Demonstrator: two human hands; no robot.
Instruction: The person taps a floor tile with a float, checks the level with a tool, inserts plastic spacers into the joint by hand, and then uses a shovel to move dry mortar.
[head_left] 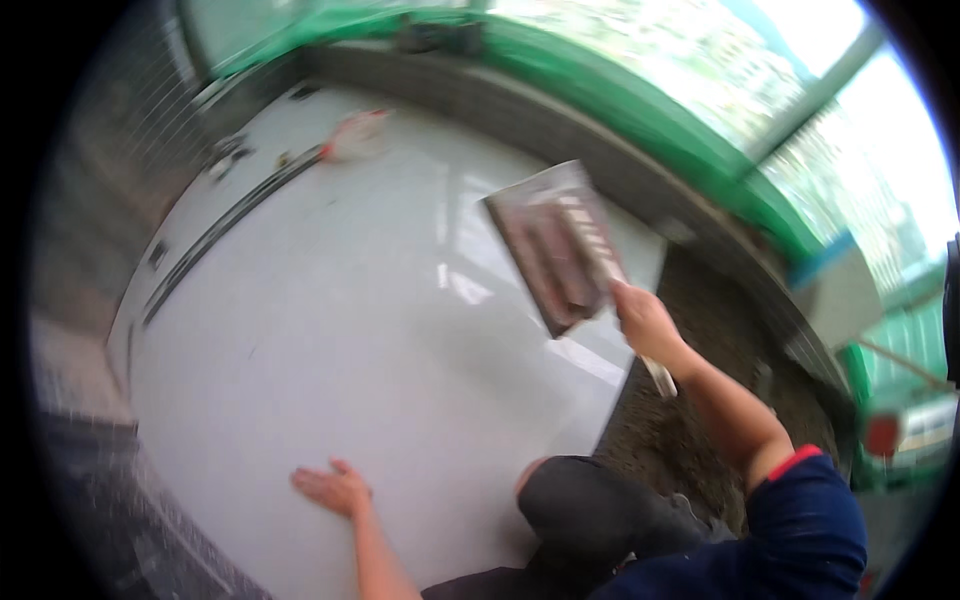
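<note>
My right hand (645, 322) is closed around the pale handle of a paddle-like tool (555, 255) with a broad, rectangular, brownish head. The tool is blurred and raised over a large glossy light-grey floor tile (340, 330); its exact kind is unclear. The handle's end (660, 378) sticks out below my fist. Palm down, my left hand (335, 487) rests on the tile's near left part with its fingers spread, holding nothing. My bent knee (570, 495) is at the tile's near right edge.
Rough dark mortar (690, 410) lies right of the tile. A long dark bar (225, 225) and a clear plastic bag (357, 137) lie at the far left. A low wall (500, 110) with green netting (620, 120) curves along the back. A pale board (838, 290) leans at the right.
</note>
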